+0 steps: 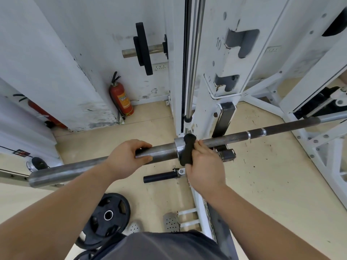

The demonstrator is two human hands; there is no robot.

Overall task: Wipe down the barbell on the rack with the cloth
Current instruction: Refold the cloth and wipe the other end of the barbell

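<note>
The right hand (203,167) grips a black cloth (186,150), which is wrapped over the barbell (225,139) right beside its steel collar (178,147). The fingers press the cloth against the bar from the near side. The left hand (127,158) closes around the thick sleeve (75,170) of the barbell, just left of the collar, fingers curled over the top. The barbell runs across the view from lower left to upper right, its thin dark shaft resting on a black hook (224,121) of the white rack (221,72). A chrome guide rod (193,59) rises vertically just behind the collar.

On the tan floor (262,175) below the hands lies a short black handle (161,178). A black weight plate (107,216) lies flat nearer the person. A red fire extinguisher (122,98) stands against the white wall (56,53) behind, and 2 black plates (143,47) hang on a peg above it.
</note>
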